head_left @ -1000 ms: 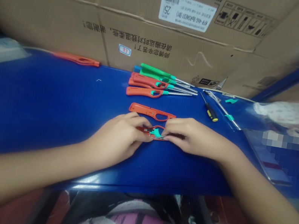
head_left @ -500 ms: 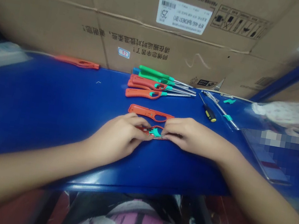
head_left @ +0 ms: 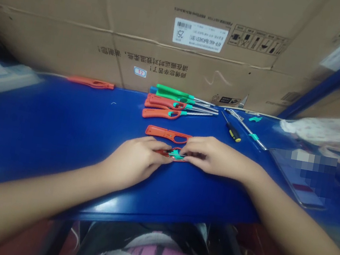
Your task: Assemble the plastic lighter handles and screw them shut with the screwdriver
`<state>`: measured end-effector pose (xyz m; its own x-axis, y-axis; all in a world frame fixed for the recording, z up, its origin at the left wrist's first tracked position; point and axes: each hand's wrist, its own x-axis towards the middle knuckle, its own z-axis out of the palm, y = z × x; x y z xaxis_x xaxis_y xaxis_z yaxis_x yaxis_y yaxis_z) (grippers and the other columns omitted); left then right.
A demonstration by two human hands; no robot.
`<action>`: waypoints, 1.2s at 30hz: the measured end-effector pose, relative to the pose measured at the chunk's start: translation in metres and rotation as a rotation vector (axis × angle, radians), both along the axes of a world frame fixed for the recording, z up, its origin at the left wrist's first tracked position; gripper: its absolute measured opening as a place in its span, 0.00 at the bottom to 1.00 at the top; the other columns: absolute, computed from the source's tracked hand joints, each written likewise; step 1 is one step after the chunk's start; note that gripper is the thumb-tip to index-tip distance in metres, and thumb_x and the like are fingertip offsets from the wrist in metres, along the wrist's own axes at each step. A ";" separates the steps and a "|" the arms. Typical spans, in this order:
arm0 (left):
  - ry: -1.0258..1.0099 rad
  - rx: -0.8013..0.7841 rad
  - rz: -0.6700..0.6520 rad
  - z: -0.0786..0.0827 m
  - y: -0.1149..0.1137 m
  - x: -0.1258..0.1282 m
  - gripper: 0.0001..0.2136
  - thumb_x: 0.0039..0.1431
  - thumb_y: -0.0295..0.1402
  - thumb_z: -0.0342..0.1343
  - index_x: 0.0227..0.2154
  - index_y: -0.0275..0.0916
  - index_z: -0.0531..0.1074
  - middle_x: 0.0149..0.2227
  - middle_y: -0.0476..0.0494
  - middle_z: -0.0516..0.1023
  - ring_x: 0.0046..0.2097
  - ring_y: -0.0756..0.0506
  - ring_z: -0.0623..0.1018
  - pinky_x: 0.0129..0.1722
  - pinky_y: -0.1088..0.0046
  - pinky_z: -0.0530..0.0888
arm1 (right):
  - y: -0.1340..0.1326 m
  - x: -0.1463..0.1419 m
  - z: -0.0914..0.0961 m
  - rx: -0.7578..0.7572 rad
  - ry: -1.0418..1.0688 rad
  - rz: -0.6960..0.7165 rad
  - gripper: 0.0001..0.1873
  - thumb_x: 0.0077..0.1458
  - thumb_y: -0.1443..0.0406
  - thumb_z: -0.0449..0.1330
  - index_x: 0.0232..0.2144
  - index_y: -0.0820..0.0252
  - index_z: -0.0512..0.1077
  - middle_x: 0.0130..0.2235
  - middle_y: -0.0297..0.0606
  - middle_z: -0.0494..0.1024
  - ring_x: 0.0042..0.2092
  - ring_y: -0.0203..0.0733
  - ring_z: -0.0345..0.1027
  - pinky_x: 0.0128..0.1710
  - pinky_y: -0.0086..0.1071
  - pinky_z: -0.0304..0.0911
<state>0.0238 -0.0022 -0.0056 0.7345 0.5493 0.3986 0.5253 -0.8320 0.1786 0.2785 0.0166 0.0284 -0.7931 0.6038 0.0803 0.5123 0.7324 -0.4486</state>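
An orange half shell of a gas lighter (head_left: 179, 160) lies on the blue table between my hands, with a green trigger (head_left: 176, 154) and small parts inside it. My left hand (head_left: 140, 159) closes its fingers on the shell's left end. From the right, my right hand (head_left: 211, 155) pinches at the trigger area, fingertips closed; exactly which part they press is partly hidden. Just beyond lies the other orange half shell (head_left: 163, 133), hollow side up, its right end by my right knuckles.
Behind are orange lighters (head_left: 161, 113) and green lighters (head_left: 172, 90) with metal tubes. Right of these lie a black-yellow screwdriver (head_left: 233, 132), a metal tube (head_left: 259, 142), a green piece (head_left: 255, 119) and a phone (head_left: 298, 179). An orange lighter body (head_left: 92, 83) rests before the cardboard (head_left: 149, 58).
The view has tilted up slightly. My right fingertips have shifted a little left over the green trigger, and the left hand keeps its hold on the shell.
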 end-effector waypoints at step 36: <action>0.151 -0.191 -0.020 0.016 0.002 -0.004 0.07 0.68 0.33 0.51 0.47 0.42 0.68 0.44 0.44 0.80 0.45 0.42 0.80 0.43 0.67 0.75 | 0.001 -0.005 0.001 -0.466 0.143 -0.307 0.10 0.57 0.60 0.64 0.34 0.62 0.72 0.23 0.29 0.72 0.25 0.31 0.64 0.25 0.25 0.59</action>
